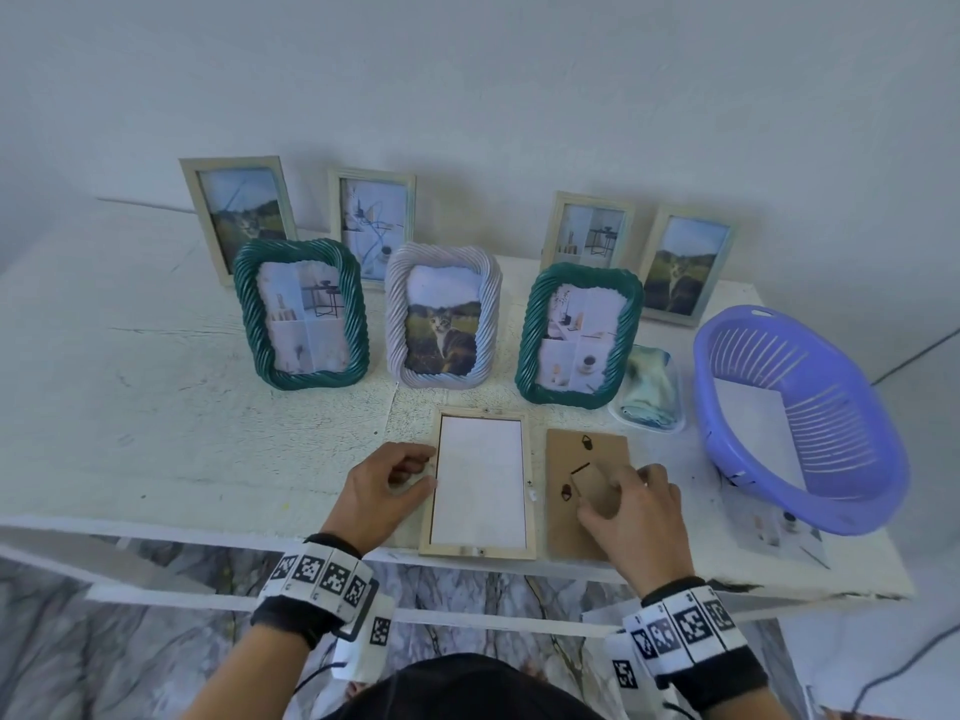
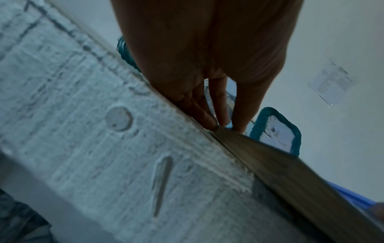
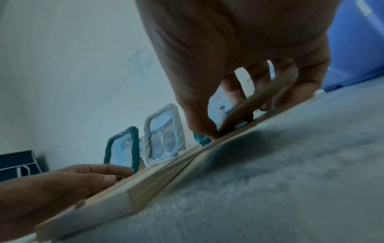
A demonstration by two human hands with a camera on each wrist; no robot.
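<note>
A light wooden frame (image 1: 478, 552) lies face down near the table's front edge, with a white sheet (image 1: 480, 480) inside it. My left hand (image 1: 428, 472) pinches its left rail, fingertips meeting on the frame's edge (image 2: 270, 164) in the left wrist view (image 2: 222, 126). Right of the frame lies a brown backing board (image 1: 571, 449). My right hand (image 1: 608, 493) pinches the board's fold-out stand flap (image 1: 592, 485), raised off the board. In the right wrist view the flap (image 3: 255, 102) sits between thumb and fingers (image 3: 228, 125).
Standing frames with photos fill the back: two green twisted ones (image 1: 301, 314) (image 1: 576, 335), a white twisted one (image 1: 444, 317), and several plain ones by the wall. A purple basket (image 1: 800, 423) stands right, a bagged cloth (image 1: 649, 389) beside it, a loose print (image 1: 779, 527) under it.
</note>
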